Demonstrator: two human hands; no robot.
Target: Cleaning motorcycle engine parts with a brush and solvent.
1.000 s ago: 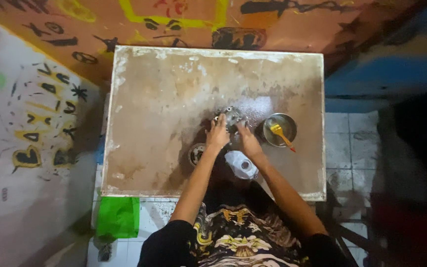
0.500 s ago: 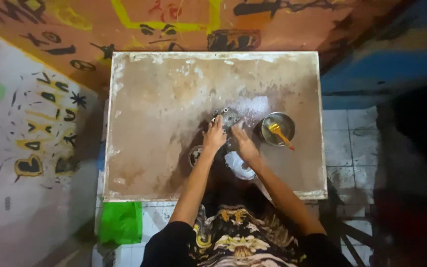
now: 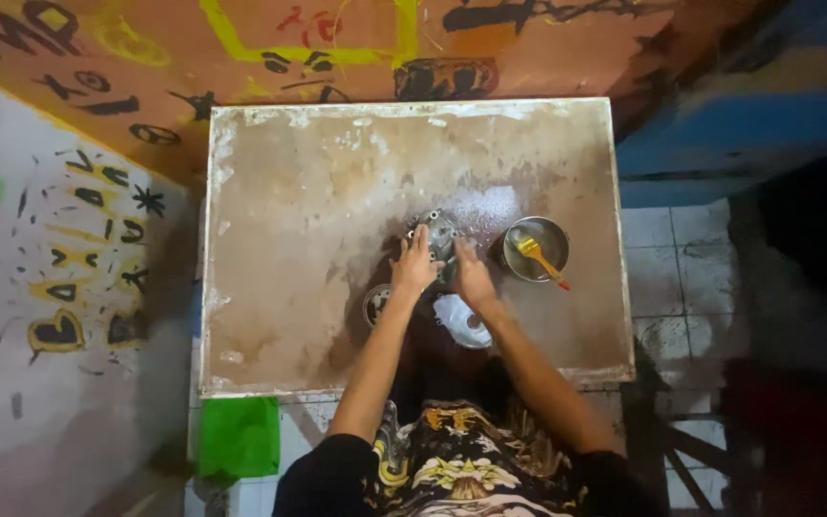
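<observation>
At frame centre, the grey metal part (image 3: 440, 235) is still gripped by left hand (image 3: 414, 268) and right hand (image 3: 472, 277), fingers closed around it; nothing has visibly shifted.

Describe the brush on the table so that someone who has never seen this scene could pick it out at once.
Start at the stained brown rectangular table and go to its right side, where a round metal bowl stands just right of the person's right hand. The yellow-bristled brush with an orange handle lies slanted in that bowl, its handle poking over the rim. Nothing else on the table is that bright.
</observation>
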